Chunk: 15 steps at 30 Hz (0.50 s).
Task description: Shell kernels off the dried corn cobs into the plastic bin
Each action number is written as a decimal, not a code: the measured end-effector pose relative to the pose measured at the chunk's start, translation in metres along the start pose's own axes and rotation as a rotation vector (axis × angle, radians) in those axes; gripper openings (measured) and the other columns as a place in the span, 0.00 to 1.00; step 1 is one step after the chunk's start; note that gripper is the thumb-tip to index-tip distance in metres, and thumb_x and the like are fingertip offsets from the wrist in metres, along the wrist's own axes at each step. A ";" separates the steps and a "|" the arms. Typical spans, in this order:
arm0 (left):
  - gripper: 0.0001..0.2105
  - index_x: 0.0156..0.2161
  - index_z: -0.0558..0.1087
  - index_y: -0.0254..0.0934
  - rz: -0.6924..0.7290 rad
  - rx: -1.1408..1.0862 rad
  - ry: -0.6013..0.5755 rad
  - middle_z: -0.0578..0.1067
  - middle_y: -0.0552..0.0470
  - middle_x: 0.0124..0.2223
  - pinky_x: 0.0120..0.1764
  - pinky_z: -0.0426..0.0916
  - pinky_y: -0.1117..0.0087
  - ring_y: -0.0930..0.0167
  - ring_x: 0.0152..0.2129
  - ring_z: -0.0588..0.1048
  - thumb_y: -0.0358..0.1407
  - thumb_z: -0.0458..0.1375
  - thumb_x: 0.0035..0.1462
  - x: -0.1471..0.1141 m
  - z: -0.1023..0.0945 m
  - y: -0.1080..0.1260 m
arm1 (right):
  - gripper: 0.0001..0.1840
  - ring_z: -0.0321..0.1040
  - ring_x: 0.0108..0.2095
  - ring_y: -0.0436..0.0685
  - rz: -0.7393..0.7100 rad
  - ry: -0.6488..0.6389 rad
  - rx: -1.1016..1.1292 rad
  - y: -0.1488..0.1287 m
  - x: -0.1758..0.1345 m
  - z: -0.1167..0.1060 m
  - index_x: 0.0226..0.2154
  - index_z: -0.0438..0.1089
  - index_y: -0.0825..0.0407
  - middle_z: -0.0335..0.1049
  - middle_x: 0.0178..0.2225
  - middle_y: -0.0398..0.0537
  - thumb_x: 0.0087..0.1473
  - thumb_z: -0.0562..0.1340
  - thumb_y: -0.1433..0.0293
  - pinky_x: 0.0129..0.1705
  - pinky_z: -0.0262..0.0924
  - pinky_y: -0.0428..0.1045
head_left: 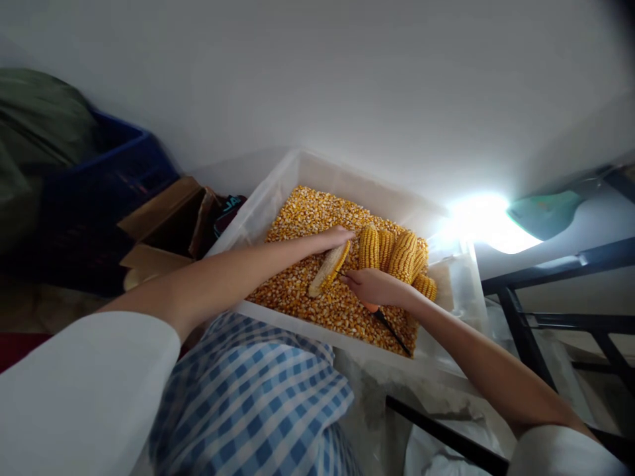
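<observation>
A partly shelled corn cob [329, 270] lies tilted over the loose kernels, pale and bare on its left side, with yellow kernels on its right. My left hand [337, 237] is closed around its upper end. My right hand [373, 285] is closed on a thin, dark, pointed tool [340, 272], its tip against the cob's kernels. Beneath this hand show an orange grip and a long black piece [393, 332]; whether they belong to the same tool, I cannot tell. Several full corn cobs [403, 254] are heaped just beyond my right hand.
Loose corn kernels [317, 208] cover the bottom of a translucent plastic bin [262, 317] against the wall. A bright lamp [496, 221] shines at right, above a dark metal frame [516, 330]. At left are an open cardboard box [163, 211] and a blue crate [133, 155].
</observation>
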State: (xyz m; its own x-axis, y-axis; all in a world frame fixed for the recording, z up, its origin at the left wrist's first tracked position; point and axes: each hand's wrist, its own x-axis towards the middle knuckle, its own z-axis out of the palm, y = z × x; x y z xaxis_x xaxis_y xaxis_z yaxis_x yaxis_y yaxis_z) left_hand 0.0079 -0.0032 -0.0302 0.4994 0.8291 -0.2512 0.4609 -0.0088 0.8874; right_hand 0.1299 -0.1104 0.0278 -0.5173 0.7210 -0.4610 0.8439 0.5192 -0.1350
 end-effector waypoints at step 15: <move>0.19 0.20 0.65 0.36 0.042 0.220 0.157 0.69 0.51 0.20 0.24 0.55 0.74 0.71 0.21 0.67 0.46 0.42 0.50 -0.005 0.009 0.012 | 0.23 0.65 0.26 0.53 -0.018 -0.032 -0.108 -0.004 0.003 -0.001 0.31 0.67 0.56 0.70 0.27 0.53 0.56 0.41 0.62 0.26 0.51 0.44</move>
State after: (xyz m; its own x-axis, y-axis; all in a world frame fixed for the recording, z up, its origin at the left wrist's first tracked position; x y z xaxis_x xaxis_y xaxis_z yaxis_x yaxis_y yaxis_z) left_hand 0.0175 -0.0129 -0.0214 0.4096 0.9018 -0.1379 0.5994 -0.1520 0.7859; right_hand 0.1247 -0.1104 0.0281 -0.5261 0.6970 -0.4872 0.8134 0.5797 -0.0491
